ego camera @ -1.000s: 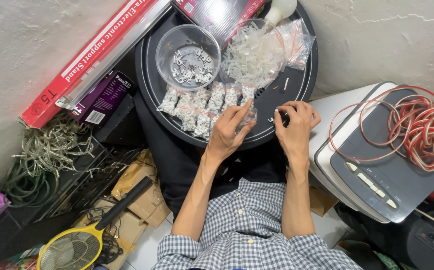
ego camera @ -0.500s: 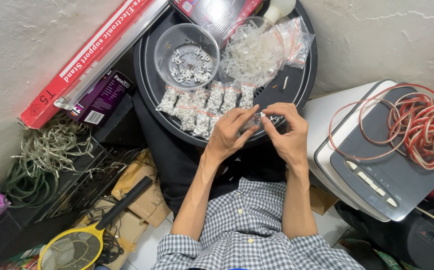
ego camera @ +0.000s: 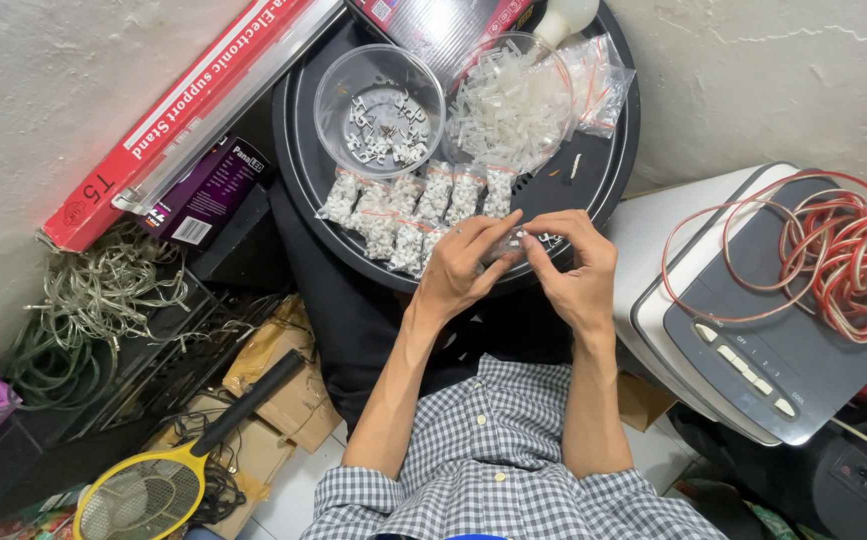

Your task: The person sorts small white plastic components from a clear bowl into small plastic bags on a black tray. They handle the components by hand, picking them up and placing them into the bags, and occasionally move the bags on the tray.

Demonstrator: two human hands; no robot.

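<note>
Over black round tray (ego camera: 594, 185), left hand (ego camera: 459, 265) and right hand (ego camera: 579, 265) fingertips together, pinching small clear bag (ego camera: 516, 240).

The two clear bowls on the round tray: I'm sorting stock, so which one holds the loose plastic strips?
The right-hand bowl, heaped with pale translucent strips. The left bowl holds only a thin scatter of small white clips.

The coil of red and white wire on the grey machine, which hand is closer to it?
Right. The right hand lies nearer the red-and-white wire coil; the left hand is farther, toward the packet row.
</note>
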